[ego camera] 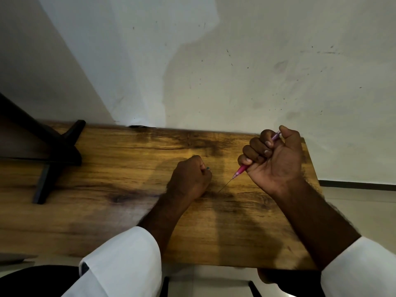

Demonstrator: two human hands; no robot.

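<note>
My right hand is raised a little over the wooden table near its right end, its fingers curled round a pink syringe. The syringe's thin needle points down and left toward the tabletop. My left hand rests on the table as a fist, just left of the needle tip. A small green object shows between its thumb and fingers; most of it is hidden in the fist.
A black stand with crossed legs sits on the table's left part. A scuffed white wall rises right behind the table. The table's right edge lies just past my right hand, with pale floor beyond.
</note>
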